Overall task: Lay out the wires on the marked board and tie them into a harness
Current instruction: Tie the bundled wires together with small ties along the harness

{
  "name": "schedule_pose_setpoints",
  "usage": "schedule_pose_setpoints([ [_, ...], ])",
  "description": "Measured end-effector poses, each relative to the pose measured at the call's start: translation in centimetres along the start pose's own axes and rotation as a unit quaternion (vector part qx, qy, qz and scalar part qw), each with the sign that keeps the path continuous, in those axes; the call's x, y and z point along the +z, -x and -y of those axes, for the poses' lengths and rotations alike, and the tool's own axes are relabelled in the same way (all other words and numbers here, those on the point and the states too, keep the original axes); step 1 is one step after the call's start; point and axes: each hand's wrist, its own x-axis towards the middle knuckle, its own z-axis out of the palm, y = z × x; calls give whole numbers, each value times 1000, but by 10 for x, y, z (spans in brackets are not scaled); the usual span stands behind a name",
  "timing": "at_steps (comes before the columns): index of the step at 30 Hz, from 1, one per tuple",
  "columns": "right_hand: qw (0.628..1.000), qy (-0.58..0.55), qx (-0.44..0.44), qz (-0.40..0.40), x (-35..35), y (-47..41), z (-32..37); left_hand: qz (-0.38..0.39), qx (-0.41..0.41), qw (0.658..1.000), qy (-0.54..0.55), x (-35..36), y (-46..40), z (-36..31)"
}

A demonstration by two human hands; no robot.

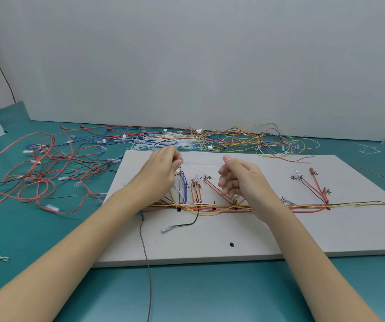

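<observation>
Two hands over white board (280,238) on teal table (47,228): left grip (161,173) pinches cable tie (200,164), right grip (238,180) loose.

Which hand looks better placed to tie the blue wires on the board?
Left. The left hand hovers right above the blue wires, apparently pinching a thin white tie; the right hand sits farther right.

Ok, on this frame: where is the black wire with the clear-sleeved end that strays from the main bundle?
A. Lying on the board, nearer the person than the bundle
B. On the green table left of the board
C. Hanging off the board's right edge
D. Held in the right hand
A: the black wire curls down from the bundle and rests on the board, in neither hand.
</observation>
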Motion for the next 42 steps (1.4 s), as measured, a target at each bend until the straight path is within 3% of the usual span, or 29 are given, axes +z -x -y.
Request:
schedule_pose_setpoints([
  [4, 1000, 0, 15, 1, 2, 1, -1, 10, 3, 1000, 13, 1, 1, -1],
  [11, 999, 20, 18, -22, 2, -1, -1, 15, -48, 991, 125, -2, 2, -3],
  [22, 998, 19, -8, -63, 6, -2, -4, -56, -75, 988, 126, -1, 3, -7],
  [26, 995, -20, -17, -95, 0, -4, -2, -17, -140, 954, 264, -6, 1, -11],
  [31, 978, -129, 4, -164, -14, -7, 2, -8, -178, 922, 345, -8, 0, -12],
  [36, 964, -159, 18, -211, -22, -9, 2, -85, -213, 907, 352, -14, -13, 1],
  [42, 979, -105, 15, -176, -16, -8, 0, -107, -300, 888, 332, -19, -43, 32],
])
